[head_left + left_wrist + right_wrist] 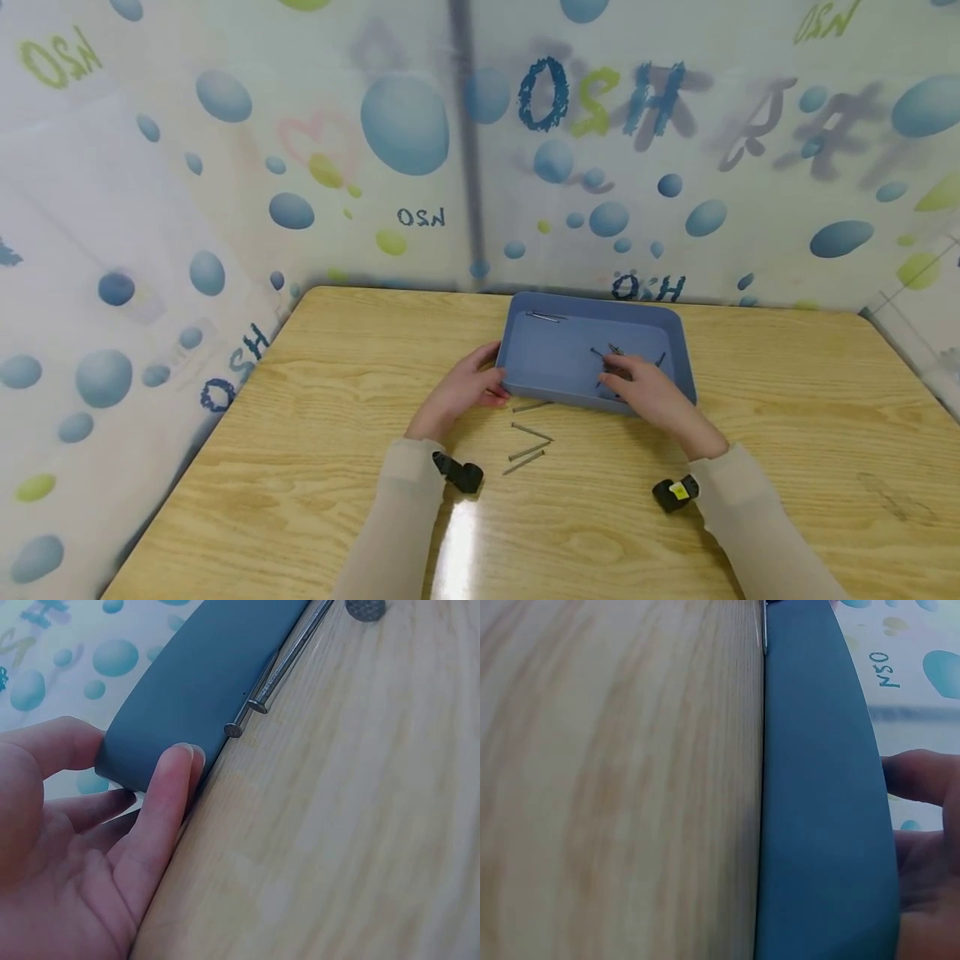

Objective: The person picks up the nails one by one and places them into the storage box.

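Note:
A shallow blue tray (555, 354) lies on the wooden table. At its front left corner my left hand (474, 382) grips the wall, seen close in the left wrist view as a hand (82, 817) with fingers on both sides of the corner. My right hand (647, 390) reaches into the tray's right part, its fingers bent down among several dark nails (615, 348). Whether they pinch any is hidden. In the right wrist view the tray wall (825, 787) covers most of that hand (926, 847). Two nails (546, 317) lie along the tray's back left.
Several loose nails (527, 462) lie on the wooden table (360, 358) in front of the tray; two nails (262, 697) are close to its front wall. A patterned curtain (405, 183) hangs behind the table. Both wrists wear a small black camera (468, 477).

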The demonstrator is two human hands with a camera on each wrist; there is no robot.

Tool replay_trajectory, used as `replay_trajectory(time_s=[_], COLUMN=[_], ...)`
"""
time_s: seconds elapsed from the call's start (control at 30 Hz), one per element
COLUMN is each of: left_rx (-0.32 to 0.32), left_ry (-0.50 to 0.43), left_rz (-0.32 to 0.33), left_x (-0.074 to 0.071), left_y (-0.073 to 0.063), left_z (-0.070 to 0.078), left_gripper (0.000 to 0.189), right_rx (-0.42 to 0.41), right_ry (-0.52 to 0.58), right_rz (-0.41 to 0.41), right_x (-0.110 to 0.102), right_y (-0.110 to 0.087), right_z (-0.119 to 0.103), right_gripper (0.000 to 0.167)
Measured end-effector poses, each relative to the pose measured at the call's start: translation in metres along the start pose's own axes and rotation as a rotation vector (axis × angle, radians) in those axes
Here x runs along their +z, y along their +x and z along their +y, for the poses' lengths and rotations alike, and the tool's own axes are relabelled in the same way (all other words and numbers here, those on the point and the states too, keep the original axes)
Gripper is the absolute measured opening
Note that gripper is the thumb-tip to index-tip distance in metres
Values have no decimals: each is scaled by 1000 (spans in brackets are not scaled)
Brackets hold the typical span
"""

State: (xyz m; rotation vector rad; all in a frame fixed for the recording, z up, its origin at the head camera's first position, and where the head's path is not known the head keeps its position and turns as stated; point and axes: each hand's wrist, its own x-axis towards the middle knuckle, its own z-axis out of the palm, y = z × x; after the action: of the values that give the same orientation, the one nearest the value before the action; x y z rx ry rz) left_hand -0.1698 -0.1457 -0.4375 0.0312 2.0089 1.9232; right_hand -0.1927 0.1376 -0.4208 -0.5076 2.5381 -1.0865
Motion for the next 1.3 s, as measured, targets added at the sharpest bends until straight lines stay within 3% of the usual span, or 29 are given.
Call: replay_trajectory(time_s=[0.17,0.43,0.83,1.07,1.3], left_rx=[12,7,-11,5,12], left_ry=[8,24,19,17,13], left_rz=[32,44,7,49,59], left_x=[0,1,5,1,1], left_y=[5,5,-9,5,5], left_z=[-8,-9,11,-11,-11], left_gripper=[57,57,59,58,57], right_rx=[-1,-33,-31,-29,-35], right_ry=[-47,-90,-94,-81,-98], right_rz=[-3,-15,-26,-38,-38], right_x=[0,0,1,0,-1], right_y=[0,-2,-1,-2,-1], right_z=[0,2,4,3,-1], right_gripper=[55,57,60,61,60])
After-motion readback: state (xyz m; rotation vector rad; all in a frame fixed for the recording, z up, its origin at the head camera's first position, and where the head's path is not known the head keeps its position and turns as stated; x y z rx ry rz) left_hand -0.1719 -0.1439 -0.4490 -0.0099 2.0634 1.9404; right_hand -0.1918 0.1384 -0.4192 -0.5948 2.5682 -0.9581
